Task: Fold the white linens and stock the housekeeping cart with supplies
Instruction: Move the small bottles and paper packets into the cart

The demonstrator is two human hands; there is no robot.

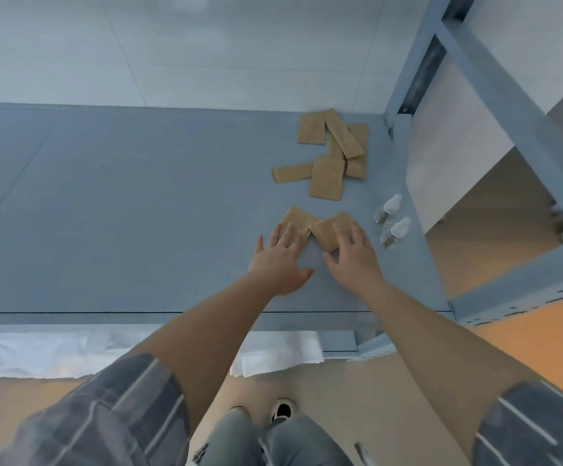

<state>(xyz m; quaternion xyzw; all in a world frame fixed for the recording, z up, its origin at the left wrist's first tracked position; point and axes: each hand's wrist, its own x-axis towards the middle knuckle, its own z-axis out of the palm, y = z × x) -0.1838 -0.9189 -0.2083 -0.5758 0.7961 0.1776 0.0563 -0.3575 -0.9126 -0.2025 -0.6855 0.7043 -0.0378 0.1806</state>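
Plaid sleeves [111, 415] sit closest to me, then white linens [37, 354] hanging below the grey shelf [122, 203]. My left hand [278, 260] and right hand [352, 260] lie flat, fingers spread, each pressing a tan packet [325, 230]; the two long axes form a V. More packets [327, 156] lie beyond, small bottles [392, 218] just right.

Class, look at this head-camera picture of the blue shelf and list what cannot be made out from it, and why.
- Near ends of the two tan packets: covered by the left hand and right hand.
- Print on the packet pile: too small and blurred.
- Contents of the two small bottles: too small.
- White linens: mostly hidden under the shelf edge and behind the arms.
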